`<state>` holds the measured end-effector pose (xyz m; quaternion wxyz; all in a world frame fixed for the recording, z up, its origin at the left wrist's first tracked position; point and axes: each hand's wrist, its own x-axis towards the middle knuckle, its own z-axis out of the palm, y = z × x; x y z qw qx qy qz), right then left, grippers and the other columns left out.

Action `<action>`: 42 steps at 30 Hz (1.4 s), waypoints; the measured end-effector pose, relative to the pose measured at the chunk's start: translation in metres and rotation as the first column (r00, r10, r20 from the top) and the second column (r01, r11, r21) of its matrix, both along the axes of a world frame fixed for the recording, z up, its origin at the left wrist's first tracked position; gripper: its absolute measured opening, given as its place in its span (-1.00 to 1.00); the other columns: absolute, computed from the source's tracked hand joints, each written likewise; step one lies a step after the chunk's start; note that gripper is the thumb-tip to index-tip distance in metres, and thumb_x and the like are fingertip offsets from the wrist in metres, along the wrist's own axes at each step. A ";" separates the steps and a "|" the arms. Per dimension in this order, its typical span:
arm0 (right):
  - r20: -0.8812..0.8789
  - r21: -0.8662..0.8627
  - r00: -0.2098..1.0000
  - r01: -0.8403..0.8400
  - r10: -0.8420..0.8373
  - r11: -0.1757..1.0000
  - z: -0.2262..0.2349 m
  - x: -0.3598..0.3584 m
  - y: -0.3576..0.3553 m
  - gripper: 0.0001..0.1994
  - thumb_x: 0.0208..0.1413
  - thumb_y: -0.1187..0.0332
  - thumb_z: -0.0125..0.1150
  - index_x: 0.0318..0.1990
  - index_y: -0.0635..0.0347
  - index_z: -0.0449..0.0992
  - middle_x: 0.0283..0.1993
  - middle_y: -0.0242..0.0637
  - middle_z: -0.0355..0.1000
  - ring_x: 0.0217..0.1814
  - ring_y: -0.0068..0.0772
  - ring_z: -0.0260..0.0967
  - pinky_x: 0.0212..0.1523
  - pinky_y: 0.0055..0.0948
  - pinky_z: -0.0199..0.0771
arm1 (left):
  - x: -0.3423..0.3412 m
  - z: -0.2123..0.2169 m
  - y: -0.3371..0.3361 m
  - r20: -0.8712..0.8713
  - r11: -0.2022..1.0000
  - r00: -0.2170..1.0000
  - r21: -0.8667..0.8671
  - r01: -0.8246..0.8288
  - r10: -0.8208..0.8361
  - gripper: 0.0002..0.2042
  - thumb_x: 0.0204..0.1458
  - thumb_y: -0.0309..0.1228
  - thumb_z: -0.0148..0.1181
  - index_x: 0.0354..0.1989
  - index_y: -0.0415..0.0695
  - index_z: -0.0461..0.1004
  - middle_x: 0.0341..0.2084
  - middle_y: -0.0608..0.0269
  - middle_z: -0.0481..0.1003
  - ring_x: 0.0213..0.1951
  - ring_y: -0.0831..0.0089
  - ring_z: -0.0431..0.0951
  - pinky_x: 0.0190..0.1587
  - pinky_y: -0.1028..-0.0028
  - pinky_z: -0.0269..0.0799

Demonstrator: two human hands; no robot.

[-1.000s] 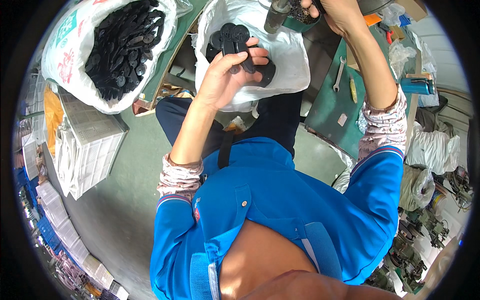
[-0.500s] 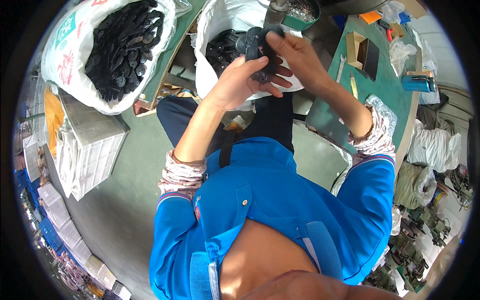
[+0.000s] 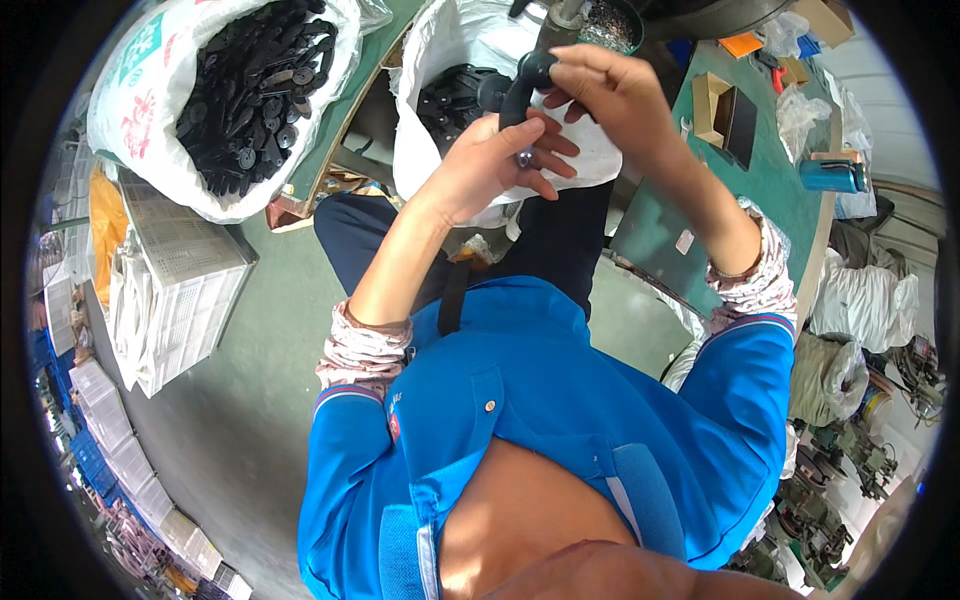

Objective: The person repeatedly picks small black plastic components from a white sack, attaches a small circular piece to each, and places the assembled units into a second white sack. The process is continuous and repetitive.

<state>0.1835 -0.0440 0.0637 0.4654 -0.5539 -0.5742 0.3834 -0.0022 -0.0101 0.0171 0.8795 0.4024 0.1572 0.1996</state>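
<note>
Over the mouth of a white sack (image 3: 412, 150), my left hand (image 3: 482, 168) holds flat black parts with round ends (image 3: 515, 108), its thumb laid across them and its other fingers spread beneath. My right hand (image 3: 615, 95) pinches the round end (image 3: 538, 69) of a black part at the top of this group, thumb and forefinger closed on it. How many parts lie in my left palm is hidden. Below my hands, more black parts (image 3: 450, 98) fill the bottom of the sack.
To the left, a second white sack (image 3: 120, 125) is heaped with similar black parts (image 3: 250, 110). A green bench (image 3: 655, 225) on the right carries an open cardboard box (image 3: 710, 108) and a blue bottle (image 3: 832, 176). A metal post (image 3: 560, 28) rises beyond my hands, beside a green tub (image 3: 632, 30) of small bits.
My right hand has shifted slightly right, and its fingertips now grip one round end. The black parts appear less bunched between my hands. My left hand has barely moved.
</note>
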 end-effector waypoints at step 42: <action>-0.578 -0.271 0.682 0.356 -0.447 0.894 -0.088 -0.043 -0.105 -0.80 0.22 0.40 0.11 -0.14 0.38 0.50 -0.22 -0.19 0.51 -0.22 -0.48 0.44 -0.11 -0.48 0.43 | -0.187 -0.072 0.284 -0.379 0.022 0.174 0.459 0.888 0.909 0.13 -0.45 -0.33 0.46 0.40 0.13 -0.15 0.32 -0.15 -0.01 0.34 -0.09 0.01 0.23 -0.12 0.06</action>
